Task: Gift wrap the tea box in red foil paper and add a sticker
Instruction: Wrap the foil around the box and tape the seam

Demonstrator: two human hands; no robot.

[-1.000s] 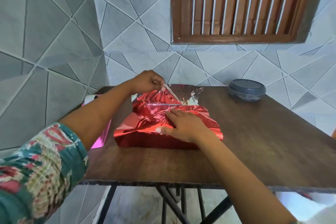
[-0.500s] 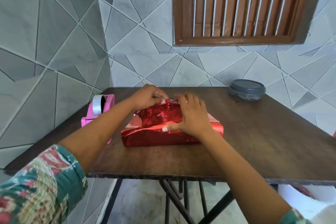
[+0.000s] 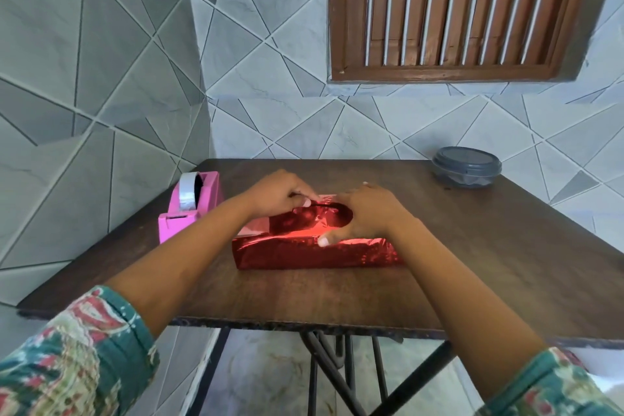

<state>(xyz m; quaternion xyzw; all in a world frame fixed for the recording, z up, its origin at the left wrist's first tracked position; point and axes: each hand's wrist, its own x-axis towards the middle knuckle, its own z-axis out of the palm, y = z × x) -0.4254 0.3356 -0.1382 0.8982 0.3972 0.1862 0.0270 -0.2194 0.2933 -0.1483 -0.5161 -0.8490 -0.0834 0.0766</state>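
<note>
**Both hands on the foil-wrapped box, left of the worktop's middle**

Your tea box (image 3: 315,253) lies flat on the wooden worktop (image 3: 489,246), left of its middle, with its long side turned towards you. It is covered in red foil paper (image 3: 297,223). The front face is smooth and tight, while the top is crumpled where the foil gathers between your hands. At the left end of the top, a paler, pinkish patch of foil catches the light.

Your left hand (image 3: 278,194) sits at the far left of the top with its fingers curled under. The thumb tip presses down, pinching the gathered foil there. Your right hand (image 3: 369,213) arches over the right part of the top and lies spread upon it. Its thumb stretches along the near top edge, and its fingers reach towards the far side, where their tips cannot be seen. It presses the parcel down rather than clasping it.

A pink tape dispenser (image 3: 190,213) with a roll of tape in it stands just beside the parcel on the left, near the worktop's edge. A grey lidded container (image 3: 467,168) sits well apart at the far right corner. Behind the worktop is a grey tiled wall (image 3: 304,132), and above it a brown slatted shutter (image 3: 456,10). Patterned green sleeves (image 3: 77,358) cover your upper forearms.
</note>
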